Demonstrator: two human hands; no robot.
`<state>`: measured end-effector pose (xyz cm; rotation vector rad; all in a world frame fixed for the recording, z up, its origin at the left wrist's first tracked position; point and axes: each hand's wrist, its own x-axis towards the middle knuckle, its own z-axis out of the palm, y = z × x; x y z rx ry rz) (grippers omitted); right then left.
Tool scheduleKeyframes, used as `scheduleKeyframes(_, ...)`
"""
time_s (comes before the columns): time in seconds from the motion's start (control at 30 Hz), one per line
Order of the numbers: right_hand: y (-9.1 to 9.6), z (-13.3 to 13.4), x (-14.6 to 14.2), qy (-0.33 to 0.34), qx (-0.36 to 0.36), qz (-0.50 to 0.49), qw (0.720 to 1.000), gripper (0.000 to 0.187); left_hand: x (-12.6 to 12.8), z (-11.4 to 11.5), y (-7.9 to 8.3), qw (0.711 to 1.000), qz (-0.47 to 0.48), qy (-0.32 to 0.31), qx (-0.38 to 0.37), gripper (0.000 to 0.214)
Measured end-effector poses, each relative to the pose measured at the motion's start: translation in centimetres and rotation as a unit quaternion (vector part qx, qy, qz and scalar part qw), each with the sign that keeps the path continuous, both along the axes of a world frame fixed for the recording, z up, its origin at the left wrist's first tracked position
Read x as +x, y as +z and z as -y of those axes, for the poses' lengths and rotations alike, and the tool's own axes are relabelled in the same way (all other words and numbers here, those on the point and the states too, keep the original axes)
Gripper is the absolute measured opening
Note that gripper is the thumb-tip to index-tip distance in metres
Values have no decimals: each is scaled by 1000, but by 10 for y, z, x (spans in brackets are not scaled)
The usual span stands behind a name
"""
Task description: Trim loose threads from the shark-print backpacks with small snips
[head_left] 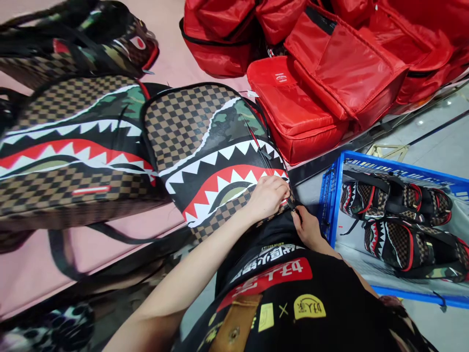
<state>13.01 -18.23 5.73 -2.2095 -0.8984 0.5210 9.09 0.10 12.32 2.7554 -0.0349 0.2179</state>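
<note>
A backpack [205, 146] with brown checks, camouflage and a shark-mouth print lies on the pink table [172, 58], its lower end hanging over the edge toward me. My left hand [266, 195] rests curled on that lower end, fingers closed at the zipper line. My right hand [308, 226] is just to its right, pinching a small dark zipper pull [293, 204] at the bag's corner. Both hands are close together, above my black printed shirt.
A second shark-mouth backpack [69, 156] lies to the left, a third [84, 39] at the back left. Several red bags [318, 73] are piled at the back right. A blue crate [331, 195] on the floor to the right holds more shark-print bags [395, 220].
</note>
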Motion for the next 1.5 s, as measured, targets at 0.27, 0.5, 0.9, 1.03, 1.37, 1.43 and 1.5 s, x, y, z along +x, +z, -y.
scheduleKeyframes(0.27, 7, 0, -1, -87, 175, -299, 934, 33, -29, 3, 32, 931, 82, 128, -333, 24)
scheduleKeyframes(0.5, 9, 3, -14, 39, 198, -659, 725, 36, -83, 10, 34, 837, -87, 253, -477, 31)
scheduleKeyframes(0.9, 14, -9, -24, 40, 203, -664, 719, 39, -66, 28, 13, 885, -146, 364, -252, 24)
scheduleKeyframes(1.03, 23, -10, -25, 26, 173, -660, 731, 41, -68, 24, 5, 881, -146, 353, -279, 25)
scheduleKeyframes(1.37, 26, -31, -34, -19, 204, -708, 676, 45, -69, 26, 5, 887, -133, 347, -274, 21)
scheduleKeyframes(1.43, 24, -36, -36, -31, 211, -724, 656, 47, -68, 27, 5, 889, -125, 348, -270, 19)
scheduleKeyframes(1.5, 22, -38, -37, -32, 219, -730, 647, 46, -69, 27, 5, 888, -118, 349, -275, 19)
